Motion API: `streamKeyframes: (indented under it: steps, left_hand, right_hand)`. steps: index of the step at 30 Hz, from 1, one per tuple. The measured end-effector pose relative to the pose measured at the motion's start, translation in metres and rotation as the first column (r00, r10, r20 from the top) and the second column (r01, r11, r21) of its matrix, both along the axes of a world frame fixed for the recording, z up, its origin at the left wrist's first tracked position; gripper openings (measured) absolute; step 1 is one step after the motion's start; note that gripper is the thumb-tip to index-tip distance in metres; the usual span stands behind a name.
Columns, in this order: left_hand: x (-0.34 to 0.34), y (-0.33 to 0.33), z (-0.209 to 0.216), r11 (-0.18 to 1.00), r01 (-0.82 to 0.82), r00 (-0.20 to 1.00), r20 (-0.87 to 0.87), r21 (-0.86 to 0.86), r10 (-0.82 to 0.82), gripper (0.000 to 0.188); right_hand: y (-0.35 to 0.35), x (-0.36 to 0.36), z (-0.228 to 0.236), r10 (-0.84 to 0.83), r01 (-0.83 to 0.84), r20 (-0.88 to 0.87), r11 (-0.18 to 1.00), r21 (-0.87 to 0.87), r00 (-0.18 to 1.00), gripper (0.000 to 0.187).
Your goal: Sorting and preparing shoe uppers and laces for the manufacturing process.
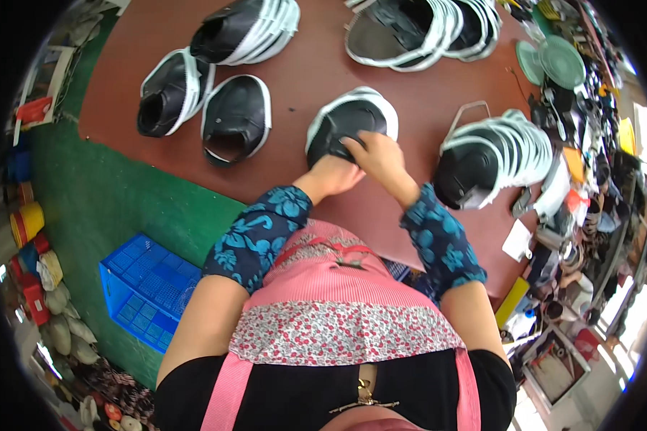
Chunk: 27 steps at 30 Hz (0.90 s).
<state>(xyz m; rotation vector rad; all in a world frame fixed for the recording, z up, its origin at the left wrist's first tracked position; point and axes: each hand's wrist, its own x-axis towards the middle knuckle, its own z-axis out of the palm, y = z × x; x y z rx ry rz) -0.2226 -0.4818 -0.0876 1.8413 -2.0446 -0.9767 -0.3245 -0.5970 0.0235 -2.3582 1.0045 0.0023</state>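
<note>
A black shoe upper with a white edge point(366, 113) lies on the red-brown table in front of me, its rounded end pointing away. My left hand point(333, 175) grips its near end, the fingers mostly hidden under and behind it. From the right, my right hand point(381, 156) presses on the black upper with bent fingers closed at its opening. The two hands touch or nearly touch. Whether anything small is between the fingers cannot be made out.
Two single black shoes point(239, 118) lie to the left, near a nested stack point(248, 32). More nested uppers sit far right point(417, 32) and close right point(503, 158). A blue crate point(147, 284) stands on the green floor. A small green fan point(559, 61) and clutter line the right side.
</note>
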Motion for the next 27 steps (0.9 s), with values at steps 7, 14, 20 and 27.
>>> streamKeyframes:
  steps: [7, 14, 20, 27]
  left_hand:
    - [-0.059, 0.021, 0.044, 0.89, -0.337, 0.882, 0.227, -0.308, 0.413, 0.05]
    - [-0.006, 0.077, 0.161, 0.622, -0.454, 0.759, 0.089, -0.638, 0.645, 0.032]
    - [0.099, 0.139, 0.083, 0.713, -0.652, 0.582, 0.431, -0.258, 0.689, 0.046]
    - [0.146, 0.116, 0.084, 0.617, -0.666, 0.552, 0.281, -0.419, 0.786, 0.033]
  right_hand:
    - [-0.002, -0.143, -0.066, -0.358, 0.352, 0.005, 0.921, 0.168, 0.934, 0.05]
    - [0.058, -0.187, -0.076, -0.528, 0.426, 0.115, 0.778, 0.461, 0.841, 0.049]
    - [0.099, -0.211, -0.114, -0.796, 0.505, -0.06, 0.322, 0.801, 0.603, 0.045]
    - [0.091, -0.203, -0.126, -0.73, 0.41, -0.003, 0.38, 0.829, 0.683, 0.045]
